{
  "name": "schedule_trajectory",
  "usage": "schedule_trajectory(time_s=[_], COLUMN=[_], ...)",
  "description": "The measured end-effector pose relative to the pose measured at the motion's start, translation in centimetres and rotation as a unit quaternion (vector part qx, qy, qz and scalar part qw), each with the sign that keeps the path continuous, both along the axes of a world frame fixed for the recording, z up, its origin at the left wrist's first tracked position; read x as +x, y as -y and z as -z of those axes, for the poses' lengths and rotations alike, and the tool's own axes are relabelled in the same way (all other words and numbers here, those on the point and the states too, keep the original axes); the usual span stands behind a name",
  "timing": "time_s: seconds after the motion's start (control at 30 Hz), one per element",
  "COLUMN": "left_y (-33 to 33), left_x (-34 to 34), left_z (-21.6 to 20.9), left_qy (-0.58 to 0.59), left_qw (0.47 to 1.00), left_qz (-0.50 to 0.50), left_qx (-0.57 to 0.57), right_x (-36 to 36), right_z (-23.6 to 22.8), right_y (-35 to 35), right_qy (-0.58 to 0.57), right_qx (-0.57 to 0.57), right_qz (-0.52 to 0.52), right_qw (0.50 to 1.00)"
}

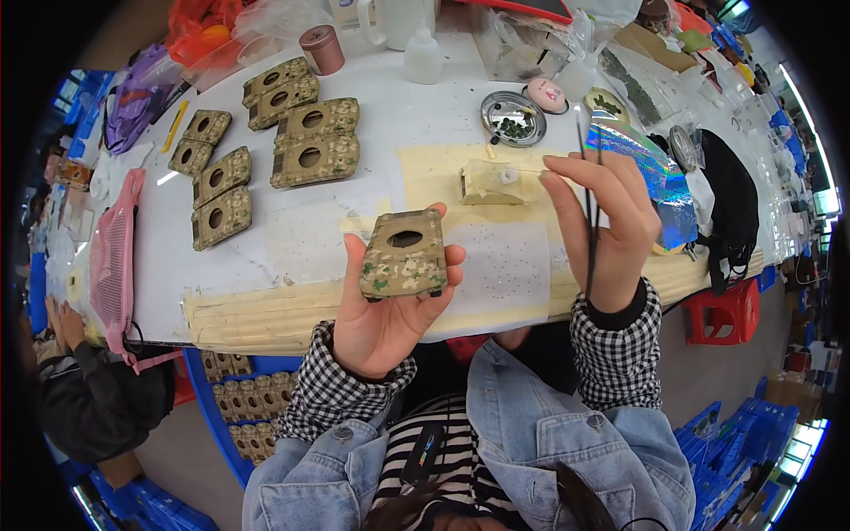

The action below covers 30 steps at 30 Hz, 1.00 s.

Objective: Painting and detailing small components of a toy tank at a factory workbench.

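My left hand [376, 332] holds a camouflage-painted model tank hull [404, 263] over the table's near edge. The fingers wrap round its sides, and a round hole shows in its top. My right hand [624, 234] is raised to the right of it, with a pair of dark tweezers [591, 226] against the palm, tips upward. Its thumb and index fingertips are close together; whether a small piece lies between them I cannot tell. Left of those fingertips, on the table, sits a small tape-covered block [478, 186] with a whitish lump on top.
Several more camouflage hulls [316, 157] stand in groups at the left. A round metal dish [534, 138] with small dark green pieces lies at the back. Nearby are a white squeeze bottle [423, 60], a brown cup [322, 53] and shiny holographic film [668, 190]. Below, a blue crate [205, 403] holds more hulls.
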State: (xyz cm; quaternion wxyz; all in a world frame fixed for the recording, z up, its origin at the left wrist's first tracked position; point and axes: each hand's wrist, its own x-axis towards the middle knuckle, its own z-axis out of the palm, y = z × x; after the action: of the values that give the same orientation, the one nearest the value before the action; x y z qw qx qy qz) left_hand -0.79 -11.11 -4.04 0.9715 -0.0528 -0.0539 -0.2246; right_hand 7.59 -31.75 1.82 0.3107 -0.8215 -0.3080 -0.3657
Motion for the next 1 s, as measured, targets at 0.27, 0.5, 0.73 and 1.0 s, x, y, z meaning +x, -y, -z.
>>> schedule_trajectory(time_s=[0.27,0.5,0.73,1.0], left_y=[1.5,2.0,2.2,2.2], left_x=[-1.1,-1.4,-1.7,-1.8], left_z=[-0.6,-0.4,-0.5,-0.4], left_qy=[-0.006,-0.026,-0.023,-0.020], left_qw=[0.999,0.998,0.998,0.998], left_qz=[0.036,0.033,0.030,0.033], left_qx=[0.033,0.044,0.055,0.052], right_x=[-4.4,-5.0,-5.4,-5.3], right_z=[-1.3,-0.5,-0.6,-0.6], right_y=[-1.1,-1.8,-1.6,-1.4], right_qy=[-0.271,-0.336,-0.361,-0.347], right_qx=[0.216,0.250,0.247,0.225], right_qz=[-0.246,-0.240,-0.224,-0.229], right_qw=[0.905,0.876,0.871,0.881])
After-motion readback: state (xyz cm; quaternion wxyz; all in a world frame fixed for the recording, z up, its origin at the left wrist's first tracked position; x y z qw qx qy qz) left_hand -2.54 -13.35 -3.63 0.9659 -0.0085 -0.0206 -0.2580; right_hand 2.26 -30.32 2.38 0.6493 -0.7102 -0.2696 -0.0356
